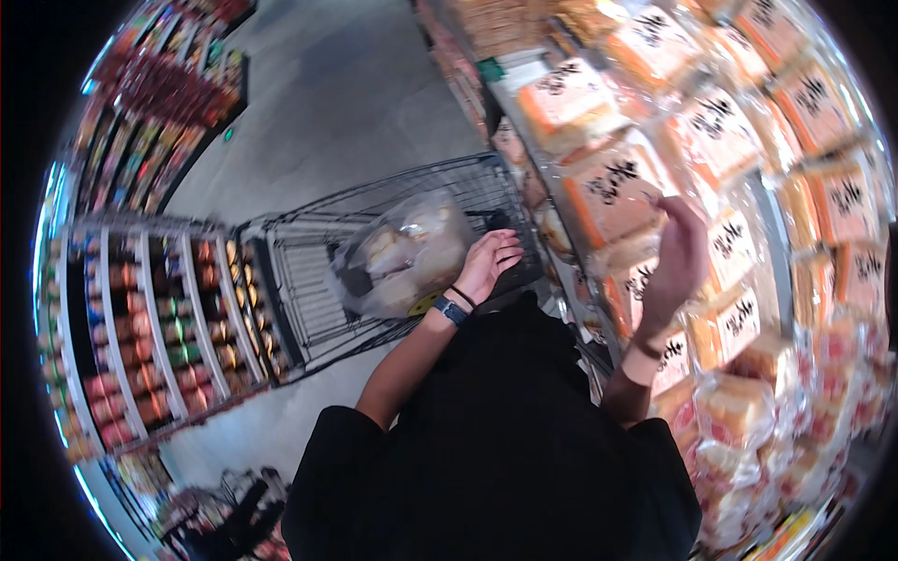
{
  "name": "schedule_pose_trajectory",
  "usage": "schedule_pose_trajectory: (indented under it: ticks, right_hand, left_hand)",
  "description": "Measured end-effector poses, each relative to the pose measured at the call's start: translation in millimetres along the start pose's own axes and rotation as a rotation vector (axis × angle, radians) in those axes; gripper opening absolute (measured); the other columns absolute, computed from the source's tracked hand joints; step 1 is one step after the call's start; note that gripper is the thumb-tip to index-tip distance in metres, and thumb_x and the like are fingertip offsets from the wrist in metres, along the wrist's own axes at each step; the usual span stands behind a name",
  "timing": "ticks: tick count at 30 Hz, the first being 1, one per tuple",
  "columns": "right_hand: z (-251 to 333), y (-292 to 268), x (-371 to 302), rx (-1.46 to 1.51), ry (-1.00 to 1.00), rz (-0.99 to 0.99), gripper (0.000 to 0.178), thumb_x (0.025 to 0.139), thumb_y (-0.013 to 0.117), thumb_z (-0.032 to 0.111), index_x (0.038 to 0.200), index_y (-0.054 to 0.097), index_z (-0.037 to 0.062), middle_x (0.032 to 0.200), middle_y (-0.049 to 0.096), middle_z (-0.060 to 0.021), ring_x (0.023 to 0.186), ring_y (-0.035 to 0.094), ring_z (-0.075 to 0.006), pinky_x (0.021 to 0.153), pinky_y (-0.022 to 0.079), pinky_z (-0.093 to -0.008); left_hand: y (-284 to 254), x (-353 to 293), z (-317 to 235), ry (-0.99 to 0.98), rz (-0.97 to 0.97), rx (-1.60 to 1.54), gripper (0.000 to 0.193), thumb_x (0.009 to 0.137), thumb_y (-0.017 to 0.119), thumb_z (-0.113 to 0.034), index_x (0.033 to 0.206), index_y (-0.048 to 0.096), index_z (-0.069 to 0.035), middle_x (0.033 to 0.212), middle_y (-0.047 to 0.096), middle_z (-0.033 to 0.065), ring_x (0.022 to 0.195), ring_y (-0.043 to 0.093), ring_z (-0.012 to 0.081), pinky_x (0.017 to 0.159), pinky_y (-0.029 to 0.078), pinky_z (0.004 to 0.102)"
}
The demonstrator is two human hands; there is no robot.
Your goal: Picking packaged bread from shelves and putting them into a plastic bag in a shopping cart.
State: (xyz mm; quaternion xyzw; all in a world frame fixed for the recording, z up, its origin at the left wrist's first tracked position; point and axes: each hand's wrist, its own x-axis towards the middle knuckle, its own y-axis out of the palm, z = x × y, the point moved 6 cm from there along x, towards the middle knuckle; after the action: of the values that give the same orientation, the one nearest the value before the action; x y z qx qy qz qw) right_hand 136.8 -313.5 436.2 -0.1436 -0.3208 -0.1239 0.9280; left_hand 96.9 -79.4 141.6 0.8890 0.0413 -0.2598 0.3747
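Note:
My right hand (685,248) reaches over the bread display, its fingers bent against the right edge of a packaged bread (599,201). This pack has clear wrap and an orange-and-white label with dark lettering. The thumb is hidden and the hand slightly blurred. My left hand (488,265), with a dark watch (451,311) at the wrist, is above the near end of a shopping cart (299,280), by its dark handle end. Its fingers are a little apart and nothing shows in them. A translucent plastic bag (407,248) with rounded pale items lies in the cart.
Similar bread packs (716,131) cover the display on the right, with clear-bagged loaves (734,411) nearer me. A shelf of jars and packets (154,327) stands just beyond the cart on the left. Grey floor (323,84) runs ahead between display and shelves.

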Motion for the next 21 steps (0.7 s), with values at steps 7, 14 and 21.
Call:
schedule_pose_trajectory:
  ticks: [7,14,21]
  right_hand:
    - [169.2,66.5,-14.8,1.385,-0.162,0.655,0.011,0.092,0.053,0.003,0.084,0.059,0.0048,0.08,0.068,-0.0179,0.063,0.067,-0.0276,0.059,0.057,-0.0386]
    - [206.4,140.5,-25.6,1.52,-0.202,0.867,0.031,0.101,0.05,0.009,0.131,0.055,0.0198,0.098,0.07,-0.0131,0.074,0.07,-0.0233,0.07,0.061,-0.0381]
    - [221.7,219.0,-43.3,1.437,-0.318,0.736,0.046,0.095,0.057,0.006,0.121,0.063,0.0433,0.102,0.063,-0.0151,0.076,0.062,-0.0245,0.066,0.055,-0.0363]
  left_hand:
    - [-104.5,-42.3,-18.8,0.091,-0.236,-0.217,0.029,0.101,0.052,-0.02,0.124,0.059,-0.004,0.111,0.065,0.0081,0.102,0.066,0.0205,0.098,0.053,0.0381]
    - [-146.2,-76.3,-36.7,0.18,-0.297,-0.386,0.029,0.101,0.053,-0.021,0.124,0.057,-0.004,0.11,0.065,0.0075,0.105,0.064,0.0219,0.101,0.051,0.0395]
    - [-211.3,-96.3,-55.8,0.236,-0.358,-0.459,0.027,0.103,0.053,-0.021,0.124,0.057,-0.004,0.11,0.064,0.0066,0.105,0.064,0.0209,0.102,0.05,0.0388]
